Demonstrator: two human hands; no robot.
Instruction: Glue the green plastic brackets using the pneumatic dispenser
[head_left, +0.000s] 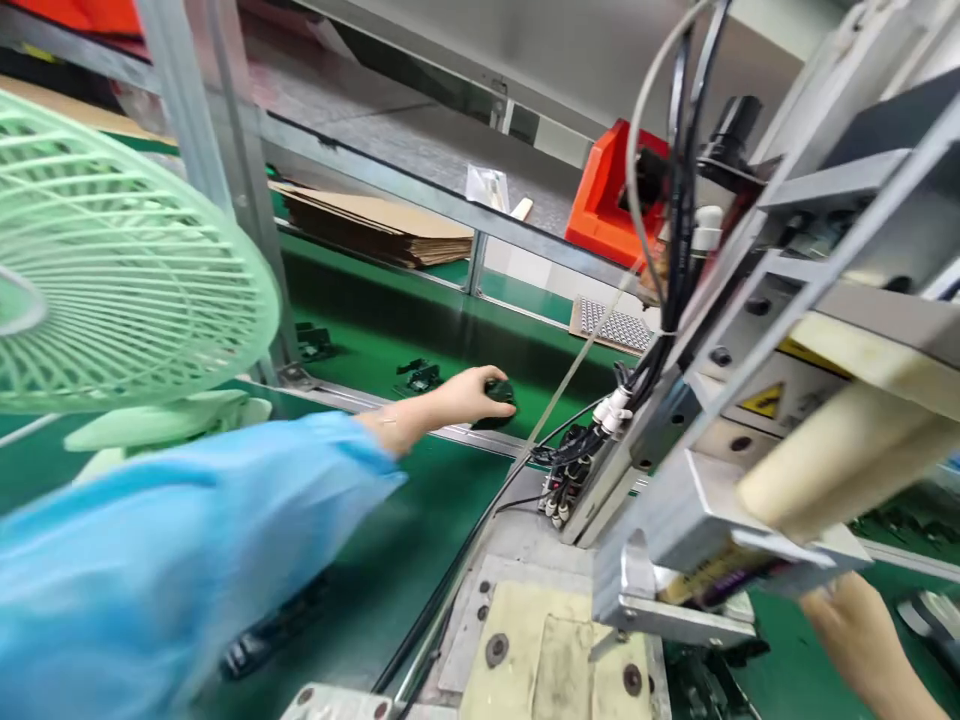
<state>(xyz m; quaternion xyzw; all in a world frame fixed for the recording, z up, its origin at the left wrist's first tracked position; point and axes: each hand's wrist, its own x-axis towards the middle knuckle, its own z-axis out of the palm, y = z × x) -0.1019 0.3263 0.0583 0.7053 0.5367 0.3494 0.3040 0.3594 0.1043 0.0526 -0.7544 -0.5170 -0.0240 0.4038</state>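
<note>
My left hand [474, 395], in a blue sleeve, reaches out over the green belt beyond the metal rail. Its thumb and fingers close round a small dark part [495, 403], whose exact kind I cannot make out. Just left of that hand, another black part [421, 376] lies on the belt. My right hand [851, 615] is at the lower right, beside the press machine [697, 560]. Its fingers are hidden behind the machine's metal head. Close to it, several black parts [709, 680] lie partly covered by the machine.
A green fan [135, 270] stands at the left. Stacked cardboard [382, 225] and a red bin [611, 195] are at the back. Cables [450, 575] run along the machine's base plate [555, 650]. A dark object [270, 630] lies under my left sleeve.
</note>
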